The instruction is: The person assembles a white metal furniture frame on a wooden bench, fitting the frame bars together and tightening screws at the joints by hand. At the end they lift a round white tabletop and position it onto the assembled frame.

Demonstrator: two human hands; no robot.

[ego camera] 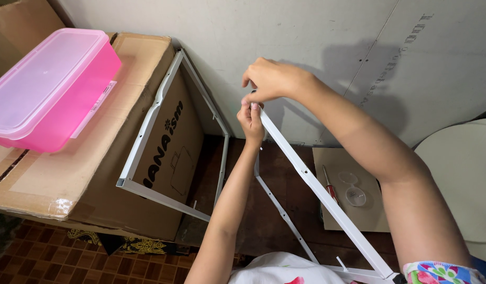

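Two white metal frames are in my view: one [169,142] leans against the big cardboard box [69,173] on the left, apart from my hands, and the other [316,194] stands before me, its top corner up by the grey wall [306,31]. Both my hands meet at that corner. My left hand [252,120] is clamped round the top of the upright bar, fingers wrapped tight; my right hand [269,79] is pinched together just above it, on something too small for me to make out.

I judge the frame stiff and light, thin angle bar with holes along it, unlikely to flex much but prone to swing at the free end, and its painted surface looks smooth enough to slip. Holding near a corner, as now, seems the steadiest place.

Counting the rest: one pink lidded tub [48,84] on the box, one red-handled screwdriver [330,188], one clear small lid [354,195], both lying on one flat cardboard piece [369,221] on the floor.
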